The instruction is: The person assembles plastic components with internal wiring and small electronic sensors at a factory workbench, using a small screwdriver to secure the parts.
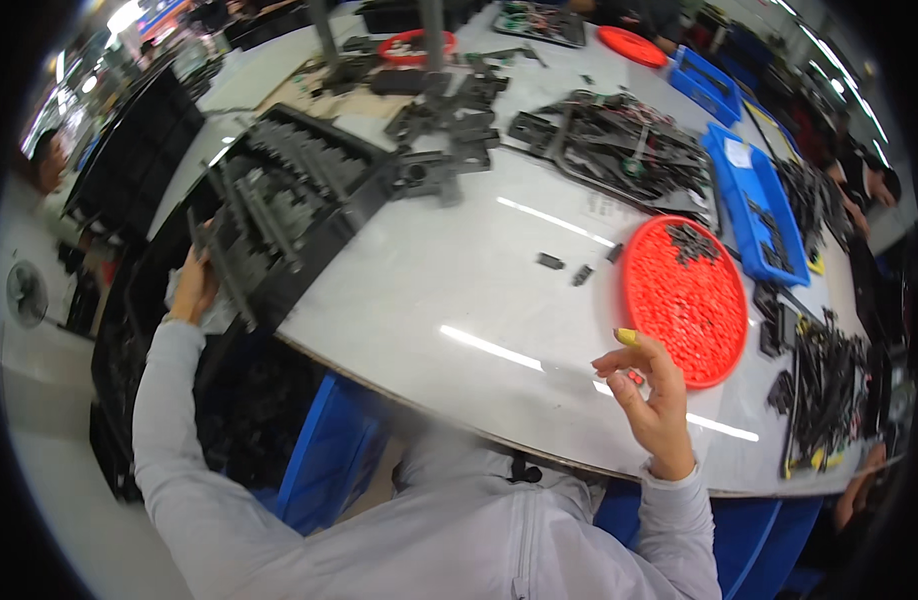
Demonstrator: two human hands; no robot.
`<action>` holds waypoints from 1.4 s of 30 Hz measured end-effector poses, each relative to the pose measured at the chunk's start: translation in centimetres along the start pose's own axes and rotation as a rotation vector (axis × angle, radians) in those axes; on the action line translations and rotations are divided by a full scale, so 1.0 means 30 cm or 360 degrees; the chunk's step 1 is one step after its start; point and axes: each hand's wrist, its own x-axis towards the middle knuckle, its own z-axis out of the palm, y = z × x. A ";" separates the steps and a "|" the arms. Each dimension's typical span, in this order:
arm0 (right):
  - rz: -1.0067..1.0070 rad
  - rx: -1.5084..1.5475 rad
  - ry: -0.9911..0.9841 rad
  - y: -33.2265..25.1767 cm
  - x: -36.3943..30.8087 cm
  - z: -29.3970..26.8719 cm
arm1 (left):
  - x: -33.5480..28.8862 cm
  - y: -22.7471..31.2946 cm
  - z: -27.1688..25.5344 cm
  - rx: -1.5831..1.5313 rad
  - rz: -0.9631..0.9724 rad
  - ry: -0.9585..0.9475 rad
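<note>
My left hand (193, 284) is at the left side of a black crate (344, 215), its fingers closed around the edge of a long dark grey strip (226, 270); part of the fingers is hidden behind it. More grey strips (274, 205) stand in rows inside the crate. Over the table's right part, my right hand (656, 400) has its fingers curved and thumb apart from them, with a yellow cover on one fingertip. A couple of tiny red pieces (635, 377) show between thumb and fingers, seemingly on the table. Beside this hand lies a round red tray (631, 290) full of small red pieces.
Small black parts (551, 261) lie mid-table. Behind are a tray of dark parts (629, 145), blue bins (794, 265) and a heap of grey brackets (429, 175). Black cable-like parts (827, 385) are piled at the right. A blue bin (314, 450) stands below the table edge.
</note>
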 end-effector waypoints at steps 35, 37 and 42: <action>-0.0106 -0.1812 0.0273 0.422 0.952 -0.665 | 0.088 -0.100 1.234 0.2191 0.0845 -0.0223; -0.0053 -0.1880 0.0402 0.362 0.953 -0.671 | 0.137 -0.123 1.230 0.2235 0.0865 -0.0225; -0.0284 -0.1673 0.1034 0.252 0.995 -0.701 | 0.195 -0.101 1.233 0.2518 0.0582 -0.0162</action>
